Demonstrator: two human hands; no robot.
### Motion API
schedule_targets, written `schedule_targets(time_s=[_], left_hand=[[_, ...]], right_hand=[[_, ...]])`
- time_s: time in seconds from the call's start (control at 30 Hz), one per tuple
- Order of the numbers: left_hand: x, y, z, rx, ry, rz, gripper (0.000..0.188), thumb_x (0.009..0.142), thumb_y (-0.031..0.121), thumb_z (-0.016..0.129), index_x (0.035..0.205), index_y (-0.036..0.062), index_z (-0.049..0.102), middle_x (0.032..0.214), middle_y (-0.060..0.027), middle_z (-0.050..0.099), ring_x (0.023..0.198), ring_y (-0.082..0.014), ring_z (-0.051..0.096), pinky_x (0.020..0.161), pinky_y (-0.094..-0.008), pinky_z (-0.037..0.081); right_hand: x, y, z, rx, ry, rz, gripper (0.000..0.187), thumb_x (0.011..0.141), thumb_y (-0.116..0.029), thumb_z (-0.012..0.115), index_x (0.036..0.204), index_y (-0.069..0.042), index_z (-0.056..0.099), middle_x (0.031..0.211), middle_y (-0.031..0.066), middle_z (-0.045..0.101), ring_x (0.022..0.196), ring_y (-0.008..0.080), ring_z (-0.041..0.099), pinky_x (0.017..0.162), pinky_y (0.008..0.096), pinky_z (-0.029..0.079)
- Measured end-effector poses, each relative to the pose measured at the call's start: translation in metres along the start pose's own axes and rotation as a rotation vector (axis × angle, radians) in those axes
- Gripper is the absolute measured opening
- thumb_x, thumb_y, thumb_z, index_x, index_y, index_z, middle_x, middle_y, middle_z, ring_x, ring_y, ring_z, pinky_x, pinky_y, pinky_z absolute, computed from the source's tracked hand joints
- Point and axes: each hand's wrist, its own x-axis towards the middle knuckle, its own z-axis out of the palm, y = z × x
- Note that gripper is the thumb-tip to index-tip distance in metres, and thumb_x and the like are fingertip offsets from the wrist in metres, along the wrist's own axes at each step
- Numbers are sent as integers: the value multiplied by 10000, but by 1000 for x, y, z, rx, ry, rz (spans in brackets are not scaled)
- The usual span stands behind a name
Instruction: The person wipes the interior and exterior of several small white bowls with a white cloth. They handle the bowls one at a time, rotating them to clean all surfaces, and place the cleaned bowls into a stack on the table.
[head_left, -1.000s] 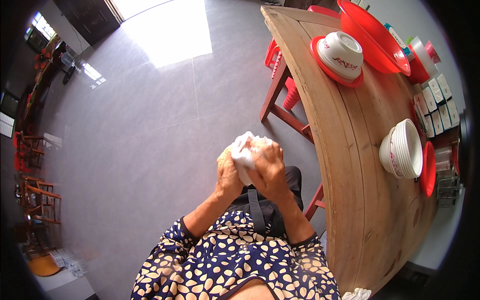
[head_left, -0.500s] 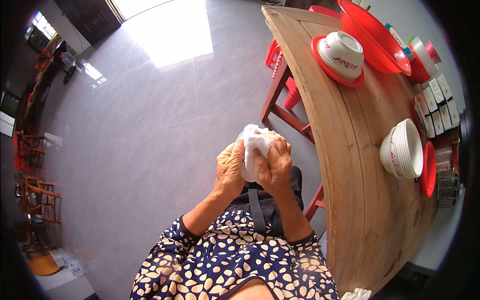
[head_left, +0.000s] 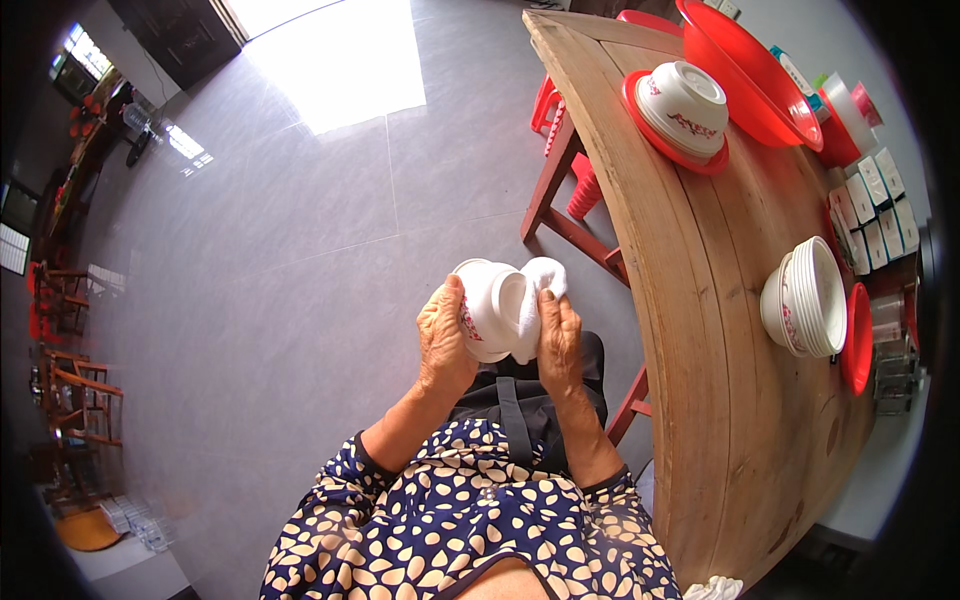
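Note:
In front of my lap I hold a white bowl (head_left: pixel 484 305) with a red flower pattern, tilted so its round foot faces right. My left hand (head_left: pixel 442 335) is closed on the bowl's left side. A folded white cloth (head_left: pixel 545 280) is gripped in my right hand (head_left: pixel 560 345), pressed against the bowl's right side. On the wooden table (head_left: pixel 690 350) to my right, a stack of similar bowls (head_left: pixel 805 298) lies tilted, its open side facing right. Farther off, more bowls (head_left: pixel 685 105) rest upside down on a red plate (head_left: pixel 718 165).
A large red basin (head_left: pixel 750 75) stands at the table's far end. Stacked white boxes (head_left: pixel 880 210) and a red lid-like disc (head_left: pixel 857 340) are along the right edge. Red stools (head_left: pixel 584 190) sit under the table. Another white cloth (head_left: pixel 715 588) lies at the near corner.
The bowl has turned in my hands, and its foot now shows. My right hand with the cloth has shifted from over the bowl to its right side.

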Motion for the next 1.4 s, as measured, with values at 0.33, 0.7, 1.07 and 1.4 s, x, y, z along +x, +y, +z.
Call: schedule_targets(time_s=[0.33,0.7,1.07,1.4], left_hand=[[5,4,8,-154,25,41,405,983,343,437,1150,-19,510,1055,-121,614,960,-228,619,871,-403,520],[19,-8,-15,-592,-111,-309,406,980,346,441,1162,-6,532,1151,-124,610,1069,-238,586,965,-415,472],[-8,10,-6,103,-213,-268,647,862,353,633,1370,147,289,1278,-98,477,1114,-270,551,760,-466,559],[-8,2,1,292,-308,-45,818,679,183,827,1352,135,366,1179,-93,535,1074,-220,561,880,-370,512]], right_hand=[[-53,6,22,-507,46,-627,376,889,-28,541,1213,122,424,1173,268,438,1049,414,497,888,442,425],[-27,-1,-18,695,-172,162,326,913,-179,602,1178,-12,511,1007,48,613,830,110,610,727,251,515],[-31,-10,-23,362,-25,-77,136,901,-112,614,930,8,670,810,23,671,712,61,601,606,221,480],[-45,-12,-24,215,-136,-129,137,885,-129,639,913,5,651,802,28,670,731,71,610,620,242,491]])
